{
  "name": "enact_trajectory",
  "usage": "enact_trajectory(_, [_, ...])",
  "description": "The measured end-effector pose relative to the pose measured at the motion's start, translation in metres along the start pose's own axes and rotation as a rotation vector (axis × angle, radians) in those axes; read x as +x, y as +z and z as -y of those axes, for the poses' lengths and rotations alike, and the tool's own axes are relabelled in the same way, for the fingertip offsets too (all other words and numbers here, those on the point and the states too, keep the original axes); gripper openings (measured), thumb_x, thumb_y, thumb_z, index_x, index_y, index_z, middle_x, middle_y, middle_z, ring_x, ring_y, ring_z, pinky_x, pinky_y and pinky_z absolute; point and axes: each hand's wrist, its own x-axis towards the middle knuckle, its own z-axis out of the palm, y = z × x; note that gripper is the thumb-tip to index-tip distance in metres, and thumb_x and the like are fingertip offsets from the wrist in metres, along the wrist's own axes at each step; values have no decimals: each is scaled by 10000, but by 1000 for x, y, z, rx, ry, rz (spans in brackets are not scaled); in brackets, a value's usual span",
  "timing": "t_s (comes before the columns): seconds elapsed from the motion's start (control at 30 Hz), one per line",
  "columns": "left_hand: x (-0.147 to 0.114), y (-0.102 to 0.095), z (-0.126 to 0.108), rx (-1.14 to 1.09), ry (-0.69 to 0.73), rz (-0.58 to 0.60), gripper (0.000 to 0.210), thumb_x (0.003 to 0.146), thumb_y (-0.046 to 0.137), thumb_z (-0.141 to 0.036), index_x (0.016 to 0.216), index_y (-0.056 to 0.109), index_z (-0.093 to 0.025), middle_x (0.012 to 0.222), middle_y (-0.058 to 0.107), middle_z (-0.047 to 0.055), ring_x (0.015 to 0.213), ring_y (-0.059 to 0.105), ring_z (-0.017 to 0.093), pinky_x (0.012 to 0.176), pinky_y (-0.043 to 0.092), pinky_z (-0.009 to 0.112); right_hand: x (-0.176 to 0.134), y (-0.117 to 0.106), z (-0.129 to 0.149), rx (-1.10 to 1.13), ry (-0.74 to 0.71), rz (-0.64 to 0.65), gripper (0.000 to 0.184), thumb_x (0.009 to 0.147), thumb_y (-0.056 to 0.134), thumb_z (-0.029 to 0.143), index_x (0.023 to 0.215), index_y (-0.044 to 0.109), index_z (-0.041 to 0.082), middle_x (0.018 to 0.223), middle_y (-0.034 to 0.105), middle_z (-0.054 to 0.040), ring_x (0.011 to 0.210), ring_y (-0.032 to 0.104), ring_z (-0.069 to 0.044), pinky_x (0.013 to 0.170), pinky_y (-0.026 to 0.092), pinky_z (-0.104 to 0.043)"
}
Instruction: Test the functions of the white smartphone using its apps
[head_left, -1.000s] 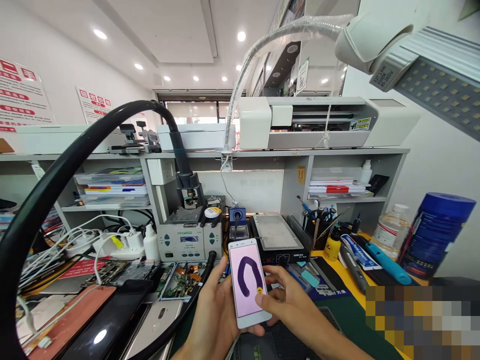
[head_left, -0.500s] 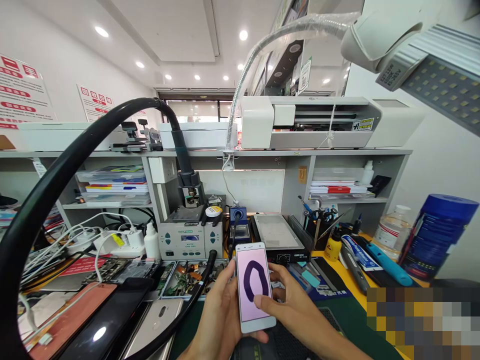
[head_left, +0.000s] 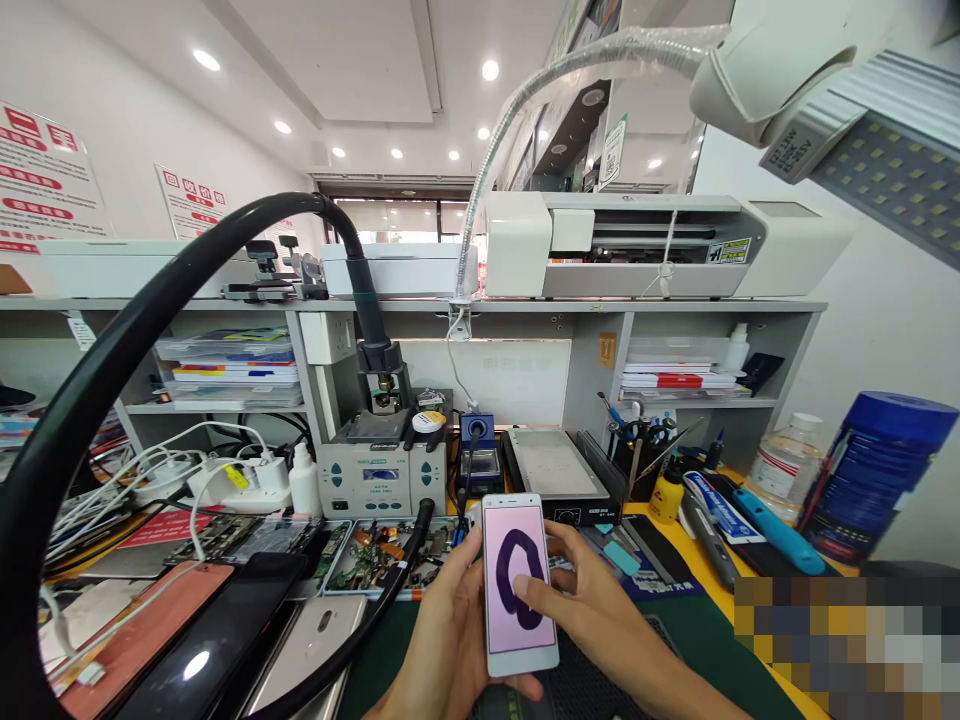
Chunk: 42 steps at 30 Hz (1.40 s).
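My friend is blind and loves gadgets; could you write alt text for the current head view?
A person's left hand holds a white phone while the right hand has its thumb on the pink screen showing a thick dark loop. Nearby are a grey control unit, a tray of circuit parts and a blue container.

- Bright around you; round ceiling downlights [head_left: 490, 70] overhead.
- Glare spot on the glossy black phone [head_left: 225, 625] at your left.
- Screen of your white smartphone [head_left: 517, 625] lit pink.
- Wide-angle stretch slants the blue canister [head_left: 879, 475] to your right.
- Pixelated mosaic [head_left: 847, 647], your lower right corner.
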Motion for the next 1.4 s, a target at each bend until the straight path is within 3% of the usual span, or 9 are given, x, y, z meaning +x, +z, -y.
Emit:
enact_trajectory(0.6, [2,-7,9,46,-30,-12,623,902,434,-595,1326,560,-157,878,619,110,751,641,236,465,517,258,3,-3,0,57,-32,-43,632,770,709,483,1284,453,218,1200,590,-104,897,672,-234,742,558,-345])
enact_trajectory(0.87, [1,-4,8,18,-51,39,633,910,434,-576,1388,497,-166,1067,644,163,783,647,227,476,489,224,6,-4,4,88,-10,-125,645,756,700,528,1262,461,209,1172,609,-98,884,683,-225,670,547,-297])
enact_trajectory(1.13, [2,-3,7,6,-61,81,668,905,443,-576,1451,424,-192,1184,622,179,849,648,263,539,534,289,6,-6,14,114,26,-296,753,708,701,591,1303,438,212,1143,617,-106,825,684,-239,589,555,-303])
enact_trajectory(1.4, [3,-5,10,-20,-75,79,670,906,449,-577,1443,437,-177,1162,636,182,868,653,271,588,549,319,3,-7,19,91,27,-298,741,741,683,576,1324,421,203,1132,599,-110,860,675,-256,618,556,-323])
